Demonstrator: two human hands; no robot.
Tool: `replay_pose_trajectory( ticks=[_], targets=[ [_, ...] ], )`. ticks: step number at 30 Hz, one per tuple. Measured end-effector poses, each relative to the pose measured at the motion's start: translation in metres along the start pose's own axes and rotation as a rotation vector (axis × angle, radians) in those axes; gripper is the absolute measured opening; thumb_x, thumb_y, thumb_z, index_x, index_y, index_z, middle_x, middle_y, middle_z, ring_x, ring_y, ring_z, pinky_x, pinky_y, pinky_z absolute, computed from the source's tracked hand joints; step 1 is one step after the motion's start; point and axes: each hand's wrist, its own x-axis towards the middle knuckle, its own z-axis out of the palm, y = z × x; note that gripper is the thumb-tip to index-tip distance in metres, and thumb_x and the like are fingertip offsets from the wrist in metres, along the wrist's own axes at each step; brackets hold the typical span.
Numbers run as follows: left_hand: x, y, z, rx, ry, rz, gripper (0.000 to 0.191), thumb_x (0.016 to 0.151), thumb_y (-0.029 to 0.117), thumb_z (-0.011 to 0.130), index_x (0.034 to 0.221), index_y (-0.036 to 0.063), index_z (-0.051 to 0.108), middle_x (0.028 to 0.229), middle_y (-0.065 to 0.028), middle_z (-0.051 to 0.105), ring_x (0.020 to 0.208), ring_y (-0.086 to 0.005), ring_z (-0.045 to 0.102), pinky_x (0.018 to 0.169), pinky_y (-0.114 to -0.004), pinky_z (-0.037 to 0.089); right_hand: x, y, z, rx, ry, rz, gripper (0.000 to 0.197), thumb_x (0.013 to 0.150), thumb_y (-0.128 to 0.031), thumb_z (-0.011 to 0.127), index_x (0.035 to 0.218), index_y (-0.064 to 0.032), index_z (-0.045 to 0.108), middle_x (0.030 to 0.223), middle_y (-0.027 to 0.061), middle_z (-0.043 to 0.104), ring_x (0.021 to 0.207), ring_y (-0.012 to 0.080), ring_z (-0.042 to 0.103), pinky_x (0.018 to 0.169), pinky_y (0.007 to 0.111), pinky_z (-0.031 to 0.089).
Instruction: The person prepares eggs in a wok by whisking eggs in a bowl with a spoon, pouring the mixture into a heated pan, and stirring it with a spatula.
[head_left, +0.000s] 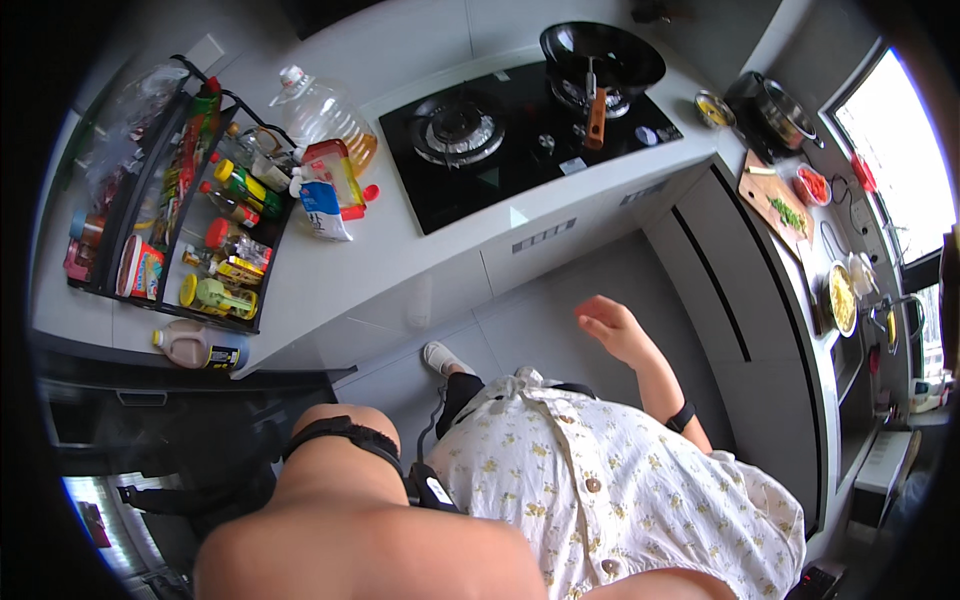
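My right hand (609, 324) is held over the grey floor in front of the cabinets, fingers slightly curled, thumb apart, holding nothing. A dark band circles that wrist. My left hand is out of view; the bare left arm, with a black strap, fills the lower left. Before me is a black gas hob (517, 165). A black wok (622, 56) with a wooden handle rests on its right burner; the left burner (457, 127) has no pan. Beside the hob lie a blue and white packet (322, 210) and a red-edged packet (341, 176), near a large plastic oil bottle (319, 109).
A black rack (169, 262) holds bottles and jars at left; a jug (199, 345) lies near the counter's edge. On the right counter are a metal pot (784, 112), chopped greens (787, 214) on a wooden board (757, 191), a bowl of red pieces (812, 185) and one of yellow shreds (842, 300).
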Motion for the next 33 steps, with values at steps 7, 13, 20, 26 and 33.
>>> replay_pose_trajectory(
  ticks=[7, 13, 20, 26, 33],
  targets=[
    [0.069, -0.053, -0.027, -0.027, -0.129, -0.060, 0.028, 0.095, 0.011, 0.046, 0.075, 0.0017, 0.062, 0.060, -0.0082, 0.049, 0.042, -0.0143, 0.039, 0.039, -0.026, 0.028, 0.003, -0.004, 0.005, 0.000, -0.073, -0.031, 0.027, 0.093, -0.023, 0.062, 0.110, -0.0024, 0.062, 0.095, 0.0090, 0.067, 0.088, 0.0193, 0.064, 0.077, 0.032, 0.051],
    [0.047, -0.035, -0.015, -0.141, 0.072, -0.285, 0.021, 0.088, 0.007, 0.044, 0.067, 0.0108, 0.046, 0.055, -0.0059, 0.038, 0.043, -0.0199, 0.035, 0.043, -0.031, 0.028, 0.001, -0.009, 0.014, -0.046, -0.106, -0.016, 0.028, 0.093, -0.025, 0.062, 0.110, -0.0032, 0.062, 0.095, 0.0092, 0.068, 0.087, 0.0194, 0.064, 0.077, 0.033, 0.051],
    [0.056, -0.059, -0.006, -0.104, 0.157, -0.070, 0.020, 0.086, -0.001, 0.049, 0.067, 0.0039, 0.056, 0.058, -0.0068, 0.046, 0.042, -0.0152, 0.037, 0.039, -0.027, 0.026, -0.006, -0.003, 0.017, -0.068, -0.109, -0.010, 0.028, 0.093, -0.026, 0.062, 0.110, -0.0044, 0.063, 0.096, 0.0088, 0.068, 0.087, 0.0201, 0.064, 0.077, 0.033, 0.051],
    [0.057, -0.064, 0.005, -0.058, 0.166, 0.068, 0.021, 0.084, -0.007, 0.053, 0.067, -0.0010, 0.063, 0.060, -0.0075, 0.052, 0.041, -0.0119, 0.038, 0.037, -0.025, 0.025, -0.011, -0.003, 0.019, -0.071, -0.107, -0.024, 0.028, 0.093, -0.026, 0.062, 0.111, -0.0044, 0.063, 0.098, 0.0091, 0.068, 0.088, 0.0204, 0.064, 0.078, 0.034, 0.051],
    [0.057, -0.062, 0.013, -0.072, 0.178, -0.070, 0.022, 0.084, -0.008, 0.053, 0.064, -0.0008, 0.061, 0.059, -0.0072, 0.050, 0.042, -0.0121, 0.039, 0.036, -0.025, 0.026, -0.018, -0.004, 0.019, -0.061, -0.110, -0.009, 0.029, 0.093, -0.027, 0.062, 0.110, -0.0038, 0.063, 0.098, 0.0092, 0.068, 0.091, 0.0202, 0.064, 0.079, 0.034, 0.051]
  ],
)
